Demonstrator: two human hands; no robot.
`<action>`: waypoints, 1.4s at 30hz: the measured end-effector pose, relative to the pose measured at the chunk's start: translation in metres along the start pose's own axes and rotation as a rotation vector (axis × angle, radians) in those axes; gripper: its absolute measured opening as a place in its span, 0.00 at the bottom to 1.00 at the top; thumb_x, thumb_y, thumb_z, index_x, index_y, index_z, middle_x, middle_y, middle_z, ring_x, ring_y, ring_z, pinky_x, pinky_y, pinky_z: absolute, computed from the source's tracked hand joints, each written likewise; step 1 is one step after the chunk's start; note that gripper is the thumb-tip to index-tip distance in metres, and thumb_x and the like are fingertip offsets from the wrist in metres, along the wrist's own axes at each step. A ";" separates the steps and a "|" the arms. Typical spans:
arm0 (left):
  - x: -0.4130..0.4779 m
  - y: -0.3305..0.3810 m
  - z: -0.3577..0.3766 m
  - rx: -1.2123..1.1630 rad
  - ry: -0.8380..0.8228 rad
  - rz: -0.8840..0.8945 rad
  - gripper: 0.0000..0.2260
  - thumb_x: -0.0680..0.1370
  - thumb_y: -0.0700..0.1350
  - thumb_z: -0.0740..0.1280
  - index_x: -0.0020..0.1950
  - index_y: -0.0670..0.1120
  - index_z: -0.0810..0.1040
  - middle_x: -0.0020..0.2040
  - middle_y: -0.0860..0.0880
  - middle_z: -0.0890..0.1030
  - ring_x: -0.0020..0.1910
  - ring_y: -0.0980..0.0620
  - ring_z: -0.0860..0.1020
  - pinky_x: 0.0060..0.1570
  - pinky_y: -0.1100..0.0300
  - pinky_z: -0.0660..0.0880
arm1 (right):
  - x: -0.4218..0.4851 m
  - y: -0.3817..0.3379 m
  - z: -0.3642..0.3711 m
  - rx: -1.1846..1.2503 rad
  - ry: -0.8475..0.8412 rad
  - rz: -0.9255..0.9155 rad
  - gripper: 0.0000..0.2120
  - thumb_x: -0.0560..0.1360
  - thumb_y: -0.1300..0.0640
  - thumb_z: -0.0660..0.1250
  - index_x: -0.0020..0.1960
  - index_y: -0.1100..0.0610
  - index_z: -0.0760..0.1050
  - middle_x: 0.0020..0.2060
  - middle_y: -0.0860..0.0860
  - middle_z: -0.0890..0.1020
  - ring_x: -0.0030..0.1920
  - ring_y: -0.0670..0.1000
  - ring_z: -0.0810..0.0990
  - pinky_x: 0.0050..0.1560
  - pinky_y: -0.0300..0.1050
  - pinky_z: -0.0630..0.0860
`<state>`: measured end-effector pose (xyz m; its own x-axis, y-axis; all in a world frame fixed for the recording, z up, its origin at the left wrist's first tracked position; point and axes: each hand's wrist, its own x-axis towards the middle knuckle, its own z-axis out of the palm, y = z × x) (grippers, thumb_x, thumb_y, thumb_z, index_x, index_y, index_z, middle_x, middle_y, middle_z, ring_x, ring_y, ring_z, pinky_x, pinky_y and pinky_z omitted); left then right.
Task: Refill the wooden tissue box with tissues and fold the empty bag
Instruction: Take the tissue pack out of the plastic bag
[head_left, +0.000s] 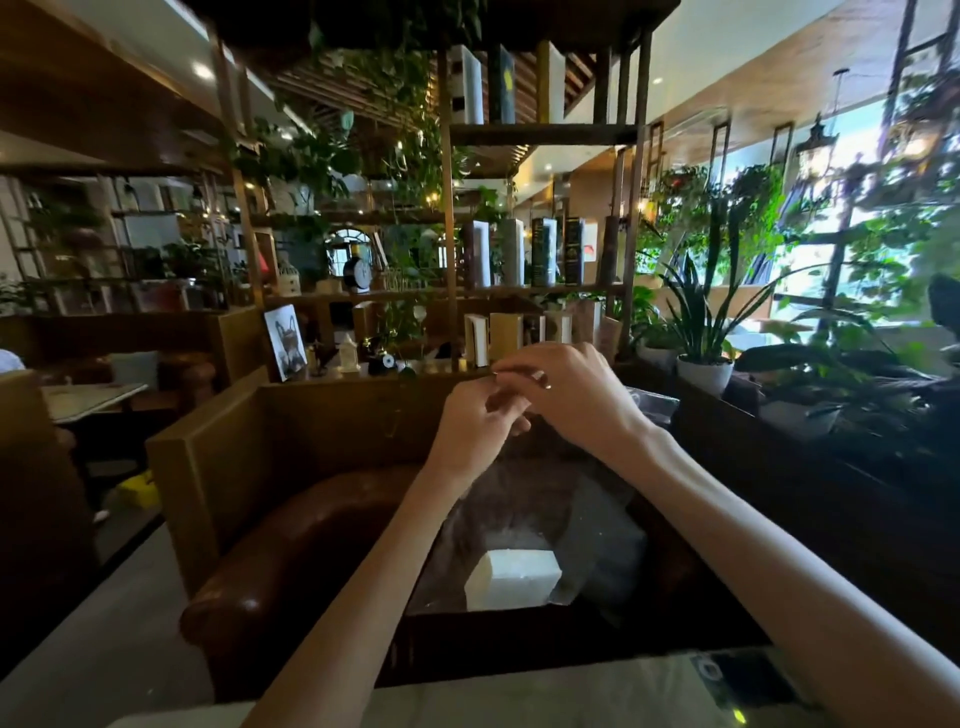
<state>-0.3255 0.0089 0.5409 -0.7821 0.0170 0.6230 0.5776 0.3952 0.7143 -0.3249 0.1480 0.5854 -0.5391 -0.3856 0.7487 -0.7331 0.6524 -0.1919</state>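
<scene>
A clear plastic bag hangs in the air in front of me, held up by its top edge. A white stack of tissues rests at the bottom of the bag. My left hand pinches the bag's top from the left. My right hand grips the same top edge from the right, fingers curled over it, and the two hands touch. The wooden tissue box is not in view.
A brown leather armchair with a wooden frame stands below and behind the bag. A pale table edge lies closest to me. Shelves with books and potted plants fill the background.
</scene>
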 end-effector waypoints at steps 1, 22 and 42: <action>0.000 0.001 -0.003 0.006 -0.022 -0.006 0.10 0.78 0.41 0.67 0.40 0.54 0.80 0.33 0.54 0.83 0.33 0.59 0.82 0.40 0.62 0.81 | 0.001 -0.002 0.003 0.008 0.008 0.006 0.09 0.77 0.54 0.68 0.55 0.50 0.84 0.52 0.47 0.87 0.50 0.46 0.84 0.53 0.44 0.80; -0.015 0.000 -0.043 -0.110 -0.007 -0.130 0.08 0.78 0.36 0.66 0.50 0.43 0.85 0.43 0.47 0.87 0.38 0.57 0.83 0.41 0.64 0.82 | 0.017 0.035 -0.028 0.207 0.027 0.054 0.24 0.74 0.45 0.69 0.69 0.38 0.71 0.49 0.29 0.82 0.51 0.29 0.80 0.55 0.29 0.78; 0.018 0.008 -0.077 1.248 0.210 0.547 0.22 0.69 0.60 0.73 0.57 0.50 0.76 0.65 0.45 0.74 0.72 0.41 0.66 0.75 0.40 0.53 | -0.024 0.053 0.058 1.032 0.151 0.381 0.07 0.72 0.61 0.74 0.50 0.53 0.85 0.35 0.51 0.85 0.32 0.43 0.81 0.32 0.33 0.77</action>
<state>-0.3168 -0.0578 0.5826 -0.4120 0.3421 0.8445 0.1188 0.9391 -0.3224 -0.3754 0.1541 0.5203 -0.7984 -0.1464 0.5840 -0.5609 -0.1717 -0.8099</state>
